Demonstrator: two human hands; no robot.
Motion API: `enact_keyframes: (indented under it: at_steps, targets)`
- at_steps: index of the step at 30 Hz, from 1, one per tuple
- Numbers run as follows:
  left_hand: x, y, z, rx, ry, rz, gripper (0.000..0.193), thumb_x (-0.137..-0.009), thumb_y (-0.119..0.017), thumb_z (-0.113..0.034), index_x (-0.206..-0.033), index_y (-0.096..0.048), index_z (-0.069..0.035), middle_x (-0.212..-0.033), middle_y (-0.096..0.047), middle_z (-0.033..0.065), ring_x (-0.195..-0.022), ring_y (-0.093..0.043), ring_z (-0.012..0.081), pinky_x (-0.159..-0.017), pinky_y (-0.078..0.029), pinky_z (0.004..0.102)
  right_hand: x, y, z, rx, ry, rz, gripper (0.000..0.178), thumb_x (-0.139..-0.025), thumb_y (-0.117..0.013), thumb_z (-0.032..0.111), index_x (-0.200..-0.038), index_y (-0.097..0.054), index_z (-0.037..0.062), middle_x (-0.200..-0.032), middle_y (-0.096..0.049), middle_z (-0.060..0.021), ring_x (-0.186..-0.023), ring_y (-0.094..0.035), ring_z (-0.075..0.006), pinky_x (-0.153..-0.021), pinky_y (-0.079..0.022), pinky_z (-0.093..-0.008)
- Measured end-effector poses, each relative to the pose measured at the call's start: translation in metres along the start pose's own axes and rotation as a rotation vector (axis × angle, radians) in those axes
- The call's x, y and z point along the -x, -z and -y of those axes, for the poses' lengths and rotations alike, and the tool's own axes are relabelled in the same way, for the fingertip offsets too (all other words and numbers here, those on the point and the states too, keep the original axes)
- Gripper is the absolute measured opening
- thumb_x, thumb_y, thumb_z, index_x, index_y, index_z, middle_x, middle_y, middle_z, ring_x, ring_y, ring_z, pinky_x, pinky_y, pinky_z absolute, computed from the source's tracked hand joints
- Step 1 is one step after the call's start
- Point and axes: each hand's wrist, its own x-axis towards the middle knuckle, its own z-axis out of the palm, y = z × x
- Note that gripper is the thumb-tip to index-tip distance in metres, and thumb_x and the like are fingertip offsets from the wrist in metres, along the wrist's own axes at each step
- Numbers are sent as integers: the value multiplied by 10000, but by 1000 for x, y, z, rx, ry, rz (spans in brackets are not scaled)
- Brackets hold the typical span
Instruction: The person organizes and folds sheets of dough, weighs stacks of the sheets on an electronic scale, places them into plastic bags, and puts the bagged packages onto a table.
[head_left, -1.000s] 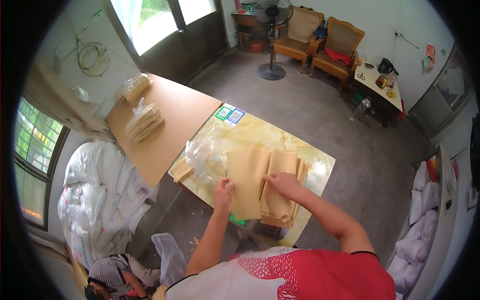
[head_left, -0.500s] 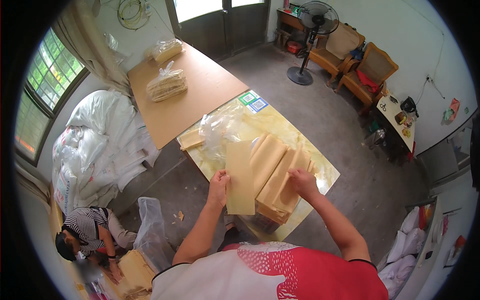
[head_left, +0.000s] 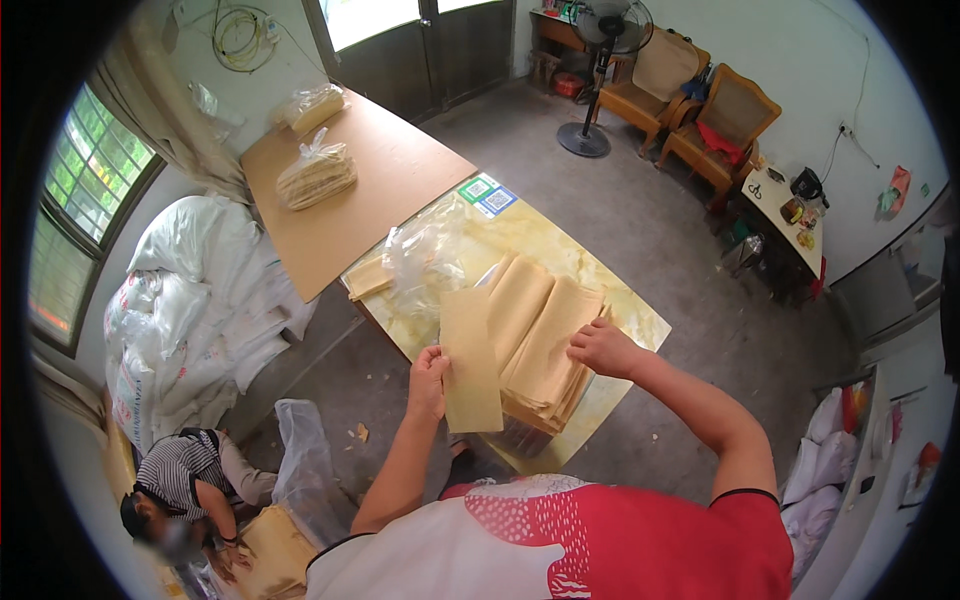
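A flat, stiff-looking tan rectangular sheet (head_left: 470, 362) is pinched along its left edge by my left hand (head_left: 428, 385). Beside it lies a pile of thin yellowish-tan folded sheets (head_left: 548, 340), in two rounded folds with layered lower ends. My right hand (head_left: 608, 350) has its fingers closed at the right edge of this pile, gripping a folded sheet there; the fingertips are partly hidden. What the sheets are made of, I cannot tell. The pile rests on a marbled yellow tabletop (head_left: 590, 250). Crumpled clear plastic bags (head_left: 425, 260) lie just beyond it, partly over more tan sheets (head_left: 370, 279).
A brown board-topped table (head_left: 390, 160) adjoins at the far left, bearing bagged tan bundles (head_left: 317, 178). White sacks (head_left: 190, 310) are heaped at left. A person (head_left: 185, 480) crouches at lower left over tan sheets (head_left: 265, 550). A fan (head_left: 585, 140) and wooden chairs (head_left: 715, 130) stand at far right.
The raised folded sheets on the pile's right side now lie flatter. My right hand has shifted slightly at that edge. My left hand still holds the flat sheet; the whole view has shifted a little.
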Motion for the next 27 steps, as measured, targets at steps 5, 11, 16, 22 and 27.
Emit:
enact_keyframes:
  at_steps: [5,11,16,22,27]
  targets:
    - [14,-10,-19,28,0,54,172,-909,-496,-16,-1077,-529,2,-981,-632,89,-861,-647,169,-780,-550,307,-8,8,5,-148,-6,-66,151,-800,-632,190,-944,-647,148,-958,-641,0,-916,-598,-190,-801,-438,-338]
    - [29,-64,-22,25,4,309,190,-913,-544,-43,-1098,-534,3,-981,-637,57,-842,-621,104,-747,-521,247,-2,28,34,-1127,-332,-428,230,-883,-609,230,-1067,-631,93,-1027,-639,-56,-964,-604,-191,-834,-471,-333]
    - [26,-120,14,-462,-156,344,151,-922,-562,-77,-1055,-554,-5,-898,-627,35,-809,-620,107,-736,-511,241,19,-3,72,-1635,-658,-651,236,-921,-578,161,-1095,-603,4,-964,-639,-36,-868,-593,-88,-741,-479,-238]
    - [11,-145,48,-1039,-550,463,270,-833,-655,-138,-1064,-582,-17,-993,-631,70,-934,-605,209,-819,-482,323,95,-40,60,-1829,-963,-1043,257,-903,-592,140,-1125,-590,11,-1006,-662,-36,-871,-630,-130,-773,-505,-281]
    - [19,-152,66,-1644,-906,334,369,-718,-725,-210,-1030,-607,-52,-1129,-599,152,-1106,-520,307,-928,-423,426,153,-44,70,-1780,-1193,-1243,256,-910,-581,138,-1136,-582,19,-1036,-659,-41,-897,-635,-137,-773,-510,-291]
